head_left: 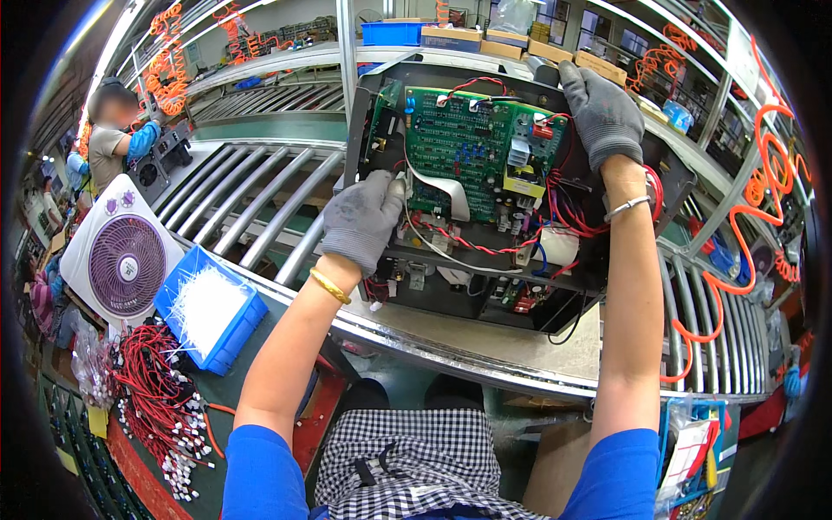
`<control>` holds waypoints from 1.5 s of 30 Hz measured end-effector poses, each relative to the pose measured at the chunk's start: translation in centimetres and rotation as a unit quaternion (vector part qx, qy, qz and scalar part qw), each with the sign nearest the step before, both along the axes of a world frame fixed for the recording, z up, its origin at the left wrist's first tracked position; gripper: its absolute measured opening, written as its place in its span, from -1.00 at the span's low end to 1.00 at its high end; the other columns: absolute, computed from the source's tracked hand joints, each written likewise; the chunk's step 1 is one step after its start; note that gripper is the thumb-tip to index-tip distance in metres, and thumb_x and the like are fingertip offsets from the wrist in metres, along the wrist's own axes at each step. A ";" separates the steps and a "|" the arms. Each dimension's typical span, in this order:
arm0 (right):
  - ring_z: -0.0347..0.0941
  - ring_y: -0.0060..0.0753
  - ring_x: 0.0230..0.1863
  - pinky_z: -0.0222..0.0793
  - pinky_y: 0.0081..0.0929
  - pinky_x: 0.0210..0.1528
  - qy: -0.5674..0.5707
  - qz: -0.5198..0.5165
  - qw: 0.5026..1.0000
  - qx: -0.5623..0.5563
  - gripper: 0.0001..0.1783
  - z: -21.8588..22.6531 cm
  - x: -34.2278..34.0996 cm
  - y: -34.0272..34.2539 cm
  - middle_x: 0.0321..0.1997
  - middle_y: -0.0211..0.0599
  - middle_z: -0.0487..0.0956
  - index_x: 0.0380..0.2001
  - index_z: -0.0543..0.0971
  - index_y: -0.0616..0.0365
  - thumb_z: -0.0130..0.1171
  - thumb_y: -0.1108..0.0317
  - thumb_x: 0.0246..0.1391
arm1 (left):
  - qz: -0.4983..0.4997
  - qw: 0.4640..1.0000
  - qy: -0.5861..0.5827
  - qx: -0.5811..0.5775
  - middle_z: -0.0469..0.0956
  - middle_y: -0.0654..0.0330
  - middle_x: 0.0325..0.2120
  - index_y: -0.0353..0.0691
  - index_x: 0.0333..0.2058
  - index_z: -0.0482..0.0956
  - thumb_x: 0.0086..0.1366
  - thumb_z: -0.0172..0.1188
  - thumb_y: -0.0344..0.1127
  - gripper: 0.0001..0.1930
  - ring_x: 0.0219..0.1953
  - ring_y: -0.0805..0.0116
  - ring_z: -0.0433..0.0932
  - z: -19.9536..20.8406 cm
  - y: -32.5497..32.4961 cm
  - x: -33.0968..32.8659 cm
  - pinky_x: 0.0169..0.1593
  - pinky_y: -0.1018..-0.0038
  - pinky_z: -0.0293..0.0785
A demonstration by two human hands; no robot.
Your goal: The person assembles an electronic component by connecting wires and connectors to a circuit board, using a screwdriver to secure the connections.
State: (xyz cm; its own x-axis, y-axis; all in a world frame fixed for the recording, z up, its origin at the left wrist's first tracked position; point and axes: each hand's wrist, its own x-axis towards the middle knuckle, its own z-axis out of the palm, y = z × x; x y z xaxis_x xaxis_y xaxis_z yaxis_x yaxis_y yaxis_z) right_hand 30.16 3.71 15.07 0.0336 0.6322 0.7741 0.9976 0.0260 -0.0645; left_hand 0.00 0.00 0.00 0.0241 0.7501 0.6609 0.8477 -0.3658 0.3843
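Observation:
In front of me a black metal chassis [368, 87] stands tilted on the roller conveyor, its inside facing me. A green circuit board [455, 143] fills its upper part, with a white flat ribbon cable [454, 201] and twisted red wires [459, 240] below. My left hand [364, 218], in a grey glove, is closed beside the board's lower left edge, near the ribbon cable; whatever lies between its fingers is hidden. My right hand [602, 113], gloved too, grips the chassis at its upper right edge.
To the left are metal rollers [277, 208], a white fan [127, 260], a blue bin [243, 334] of thin white strips and bundled red wires [156, 390]. An orange coiled hose [737, 251] hangs on the right. At the far left, a person [113, 139] handles another unit.

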 end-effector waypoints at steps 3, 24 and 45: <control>0.57 0.12 -0.13 0.45 -0.03 -0.10 0.002 0.014 1.000 0.020 -0.36 -0.2 0.2 0.3 -0.23 -0.04 0.66 -0.14 0.64 -0.04 -0.25 -0.28 0.33 | -0.034 0.999 -0.027 -0.004 0.59 -0.06 -0.45 -0.15 -0.26 0.55 0.41 0.03 0.02 -0.66 -0.31 -0.15 0.58 0.1 -0.2 0.0 -0.26 0.07 0.44; 0.58 0.09 -0.20 0.45 -0.06 -0.17 -0.006 0.009 0.999 0.039 -0.35 -0.5 -0.5 -0.2 -0.33 -0.06 0.65 -0.31 0.63 0.02 -0.27 -0.25 0.35 | -0.008 0.999 0.033 0.025 0.58 -0.05 -0.49 -0.19 -0.30 0.53 0.38 0.10 -0.01 -0.67 -0.38 -0.13 0.59 0.3 0.6 0.6 -0.34 0.10 0.43; 0.58 0.09 -0.23 0.44 -0.08 -0.20 -0.001 0.026 0.997 0.068 -0.37 -1.0 -0.3 -0.1 -0.36 -0.08 0.65 -0.33 0.63 0.02 -0.24 -0.24 0.34 | -0.049 0.993 -0.092 -0.048 0.57 -0.23 -0.17 -0.23 0.06 0.42 0.38 0.05 -0.17 -0.64 -0.07 -0.25 0.52 -0.8 1.7 2.0 -0.02 0.01 0.43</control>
